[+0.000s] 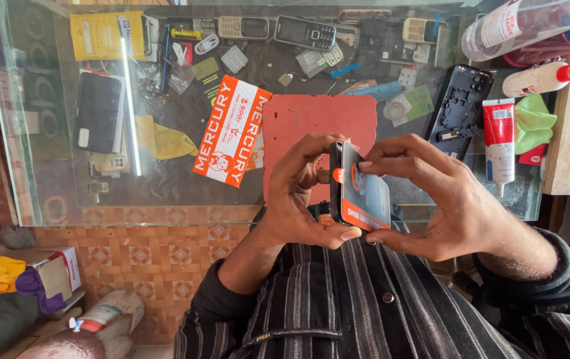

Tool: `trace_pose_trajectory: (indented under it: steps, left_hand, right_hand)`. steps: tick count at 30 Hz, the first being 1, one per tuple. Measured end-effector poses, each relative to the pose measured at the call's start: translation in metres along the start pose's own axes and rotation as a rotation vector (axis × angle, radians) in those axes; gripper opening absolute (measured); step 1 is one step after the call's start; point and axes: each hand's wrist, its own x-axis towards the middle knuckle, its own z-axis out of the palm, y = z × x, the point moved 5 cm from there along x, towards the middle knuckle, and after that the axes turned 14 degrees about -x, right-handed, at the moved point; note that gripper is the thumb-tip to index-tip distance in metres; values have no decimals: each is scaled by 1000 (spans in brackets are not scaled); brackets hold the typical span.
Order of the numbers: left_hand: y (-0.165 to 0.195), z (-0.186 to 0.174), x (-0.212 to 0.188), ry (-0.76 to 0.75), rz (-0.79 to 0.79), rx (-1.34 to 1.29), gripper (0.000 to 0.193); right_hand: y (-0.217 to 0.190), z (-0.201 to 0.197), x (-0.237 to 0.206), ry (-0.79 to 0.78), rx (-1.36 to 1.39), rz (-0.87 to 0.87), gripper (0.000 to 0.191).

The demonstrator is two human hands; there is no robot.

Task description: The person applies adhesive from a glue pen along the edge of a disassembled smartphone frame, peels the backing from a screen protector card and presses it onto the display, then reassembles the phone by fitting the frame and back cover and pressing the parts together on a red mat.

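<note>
**Film on the phone, held over the glass table**

Striped shirt (338, 299) fills the bottom of the frame. Just above it, at centre, the left hand (298, 199) grips a dark phone (337, 183) by its edge, while the right hand (431, 199) pinches the orange-and-grey film (364, 193) lying against its face. A steady grip and an even pull from the orange tab would likely keep the film square to the edges. The phone's screen is turned edge-on, so I cannot tell whether the film is stuck down. Clutter under the glass table (32, 133) blurs together.
</note>
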Motion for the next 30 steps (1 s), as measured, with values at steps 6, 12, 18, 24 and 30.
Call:
trace_pose_trajectory:
  steps: [6,12,18,24,30]
  left_hand:
    - [7,3,1,-17,-5,89,94]
    - [12,8,3,-62,39,124,95]
    - [21,15,-1,-115,41,92,95]
    - [26,20,-1,-152,100,149,96]
    - [24,21,-3,-163,93,110,96]
  right_hand:
    - [0,2,-1,15,93,-46,74]
    - [-2,1,-3,21,87,-67,71]
    - [-11,-4,-7,59,25,-114,72]
    - [-18,-7,-9,71,-27,-148,71]
    - [-23,-8,-11,75,-76,-165,72]
